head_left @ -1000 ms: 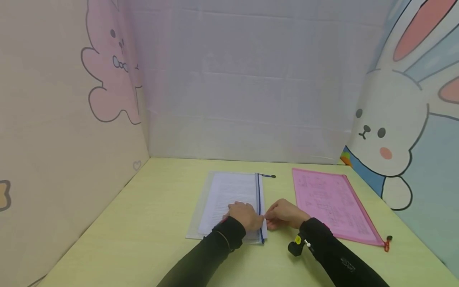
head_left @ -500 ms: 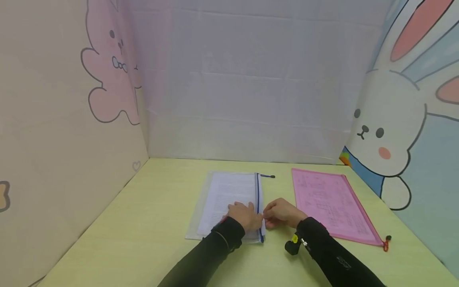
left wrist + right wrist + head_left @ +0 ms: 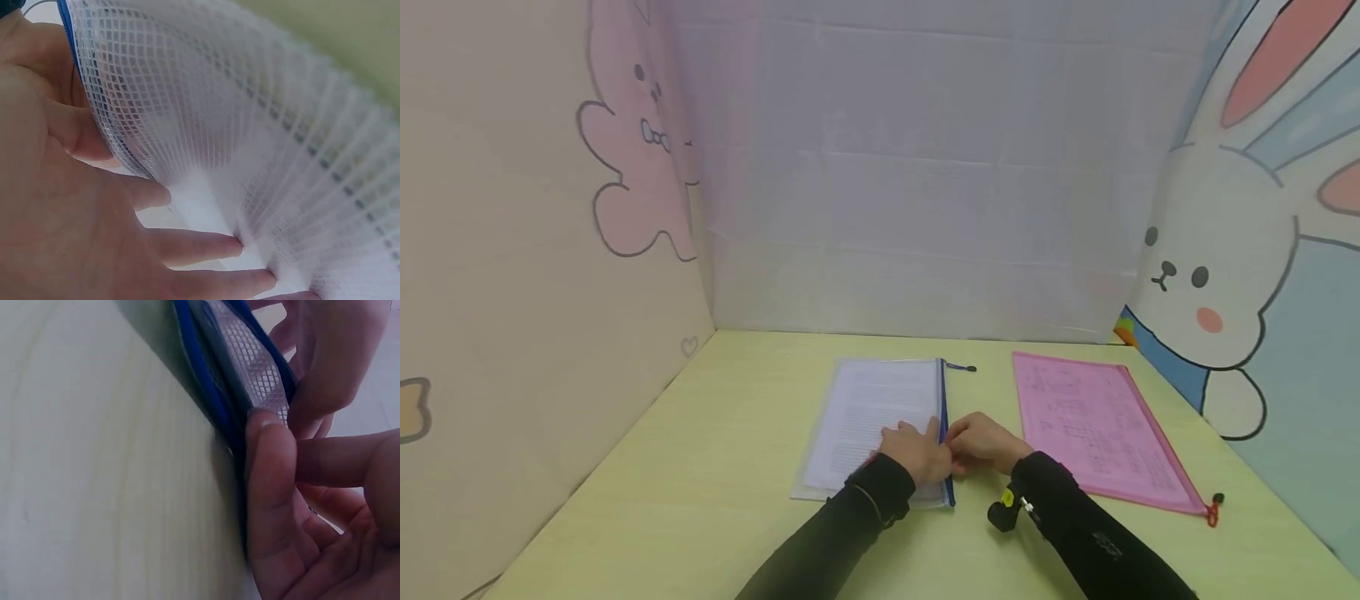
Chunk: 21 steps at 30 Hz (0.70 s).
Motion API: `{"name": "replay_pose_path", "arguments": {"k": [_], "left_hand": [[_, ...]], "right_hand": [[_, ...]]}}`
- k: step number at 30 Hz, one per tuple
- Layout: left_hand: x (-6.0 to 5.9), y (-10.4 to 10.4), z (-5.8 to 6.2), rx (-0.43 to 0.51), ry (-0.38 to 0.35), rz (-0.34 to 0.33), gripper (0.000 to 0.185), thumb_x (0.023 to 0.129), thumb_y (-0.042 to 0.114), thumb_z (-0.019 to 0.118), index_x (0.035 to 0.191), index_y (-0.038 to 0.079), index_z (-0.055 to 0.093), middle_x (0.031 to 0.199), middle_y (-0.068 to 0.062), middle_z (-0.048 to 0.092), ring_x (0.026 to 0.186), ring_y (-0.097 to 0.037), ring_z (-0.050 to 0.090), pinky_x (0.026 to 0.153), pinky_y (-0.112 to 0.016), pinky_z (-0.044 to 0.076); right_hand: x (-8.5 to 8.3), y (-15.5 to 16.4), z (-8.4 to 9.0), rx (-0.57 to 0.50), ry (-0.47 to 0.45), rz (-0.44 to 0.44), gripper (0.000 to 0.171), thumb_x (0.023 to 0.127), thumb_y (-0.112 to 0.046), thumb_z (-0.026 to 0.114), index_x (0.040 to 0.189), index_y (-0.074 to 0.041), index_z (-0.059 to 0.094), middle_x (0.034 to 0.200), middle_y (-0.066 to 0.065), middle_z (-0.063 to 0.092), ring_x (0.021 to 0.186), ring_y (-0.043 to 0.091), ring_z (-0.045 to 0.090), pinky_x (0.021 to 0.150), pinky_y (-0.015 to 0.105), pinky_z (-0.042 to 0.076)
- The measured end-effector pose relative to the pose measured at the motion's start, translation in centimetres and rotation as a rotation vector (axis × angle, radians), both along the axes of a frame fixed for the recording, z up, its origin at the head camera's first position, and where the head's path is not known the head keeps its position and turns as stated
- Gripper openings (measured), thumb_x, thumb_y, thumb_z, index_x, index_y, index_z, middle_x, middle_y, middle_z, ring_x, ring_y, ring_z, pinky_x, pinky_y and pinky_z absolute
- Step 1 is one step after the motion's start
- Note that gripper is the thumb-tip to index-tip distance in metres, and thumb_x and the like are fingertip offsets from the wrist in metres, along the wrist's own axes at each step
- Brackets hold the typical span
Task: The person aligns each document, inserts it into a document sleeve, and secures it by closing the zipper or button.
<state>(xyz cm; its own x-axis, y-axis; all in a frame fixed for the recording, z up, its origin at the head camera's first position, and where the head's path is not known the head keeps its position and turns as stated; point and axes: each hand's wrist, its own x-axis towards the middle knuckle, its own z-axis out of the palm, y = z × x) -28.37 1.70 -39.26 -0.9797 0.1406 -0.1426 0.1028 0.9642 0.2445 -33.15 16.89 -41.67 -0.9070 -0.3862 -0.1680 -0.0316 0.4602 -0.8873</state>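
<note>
A clear mesh zipper pouch with printed sheets inside lies on the table, its blue-trimmed edge on the right. My left hand rests on its lower right part with the fingers spread; in the left wrist view those fingers reach straight against the white mesh. My right hand pinches the blue edge just beside the left hand. Close up in the right wrist view, two blue edges stand apart with mesh between them, and the right thumb presses at the rim. The slider is out of sight.
A pink mesh pouch holding printed sheets lies to the right, a red pull at its near corner. The clear pouch's dark pull cord sticks out at its far corner. Cartoon-printed walls and a pale sheet enclose the yellowish table.
My right hand has shifted slightly left, up against my left hand. The pale strip outside the pouch's blue line has disappeared, leaving the blue line at the right edge. The left hand stays put.
</note>
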Motion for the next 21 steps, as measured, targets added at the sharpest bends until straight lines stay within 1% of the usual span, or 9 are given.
{"name": "replay_pose_path", "arguments": {"k": [3,7,12,15,17,21], "left_hand": [[0.2,0.1,0.3,0.017,-0.02,-0.001,0.075,0.096,0.06,0.05,0.159,0.021,0.037,0.149,-0.032,0.042,0.134,-0.052,0.042,0.1,-0.064,0.044],[0.5,0.0,0.5,0.029,-0.02,0.007,0.069,0.096,0.051,0.045,0.158,0.022,0.039,0.15,-0.032,0.041,0.134,-0.053,0.04,0.096,-0.067,0.045],[0.5,-0.2,0.6,0.001,-0.02,-0.016,0.071,0.095,0.053,0.047,0.159,0.022,0.038,0.152,-0.031,0.041,0.137,-0.055,0.038,0.096,-0.067,0.046],[0.5,-0.2,0.5,-0.033,-0.019,-0.024,0.07,0.095,0.053,0.048,0.159,0.023,0.038,0.152,-0.029,0.042,0.136,-0.053,0.04,0.094,-0.065,0.048],[0.5,-0.3,0.6,-0.057,-0.027,-0.033,0.07,0.096,0.053,0.048,0.158,0.024,0.038,0.152,-0.028,0.042,0.135,-0.051,0.041,0.093,-0.065,0.049],[0.4,-0.5,0.7,-0.101,-0.043,-0.051,0.068,0.096,0.053,0.049,0.157,0.024,0.041,0.153,-0.025,0.042,0.136,-0.05,0.041,0.094,-0.066,0.048]], "right_hand": [[0.0,-0.1,0.0,0.018,0.013,-0.002,0.011,0.084,0.004,0.06,0.086,0.003,0.07,0.066,0.003,0.062,0.056,0.012,0.055,0.053,0.024,0.046],[-0.2,-0.5,0.2,0.049,0.026,0.005,0.012,0.084,0.005,0.057,0.085,0.001,0.068,0.059,0.001,0.056,0.048,0.01,0.05,0.046,0.021,0.042],[-0.3,-0.9,0.3,0.107,0.041,-0.007,0.01,0.083,0.004,0.059,0.081,-0.001,0.067,0.058,0.0,0.053,0.046,0.01,0.046,0.043,0.021,0.036],[-0.3,-0.9,0.2,0.143,0.041,-0.021,0.008,0.084,0.003,0.062,0.078,-0.002,0.065,0.058,0.001,0.054,0.046,0.01,0.047,0.044,0.021,0.036],[-0.2,-0.9,0.1,0.164,0.048,-0.023,0.01,0.085,0.002,0.063,0.077,-0.003,0.064,0.058,0.001,0.055,0.047,0.01,0.049,0.044,0.021,0.039],[0.2,-1.1,0.2,0.199,0.09,0.01,0.011,0.086,0.001,0.063,0.076,-0.004,0.064,0.061,0.0,0.058,0.048,0.01,0.052,0.046,0.021,0.042]]}}
